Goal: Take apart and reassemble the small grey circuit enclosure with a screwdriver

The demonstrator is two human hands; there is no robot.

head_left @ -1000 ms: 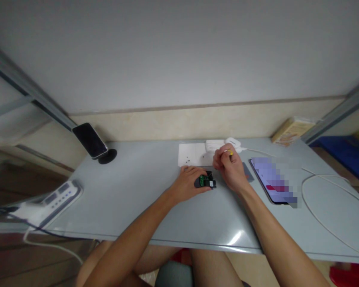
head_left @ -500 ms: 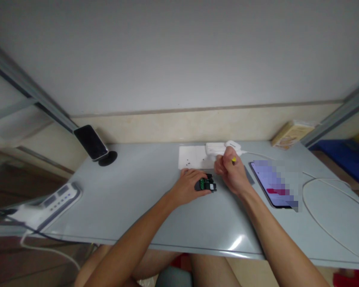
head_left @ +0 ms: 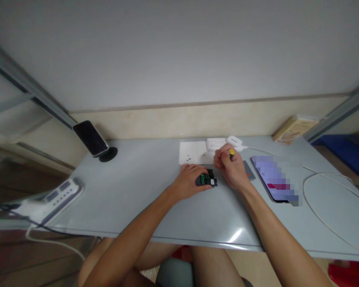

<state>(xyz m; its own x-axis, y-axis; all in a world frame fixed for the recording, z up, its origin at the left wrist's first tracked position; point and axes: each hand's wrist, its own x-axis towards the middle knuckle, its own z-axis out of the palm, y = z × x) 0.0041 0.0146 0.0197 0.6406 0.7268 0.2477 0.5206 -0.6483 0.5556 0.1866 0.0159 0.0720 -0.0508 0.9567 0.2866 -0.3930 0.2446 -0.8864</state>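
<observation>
My left hand (head_left: 189,181) rests on the grey table (head_left: 131,199) and holds a small black device (head_left: 206,180) with a green circuit board showing inside it. My right hand (head_left: 229,167) is closed around a thin tool with a yellow end (head_left: 231,152), held upright just right of the device. Its tip is hidden behind my fingers. A white sheet of paper (head_left: 191,153) with a few tiny dark parts on it lies just beyond both hands.
A phone (head_left: 273,179) lies to the right, with a grey card (head_left: 249,170) beside it and a white cable (head_left: 320,199) looping past. White chargers (head_left: 224,142) sit behind the paper. Another phone on a stand (head_left: 92,139) is far left, a power strip (head_left: 56,195) at the left edge, a yellow box (head_left: 293,129) far right.
Both hands stay on the device and tool with only slight shifts. The view itself wobbled a little.
</observation>
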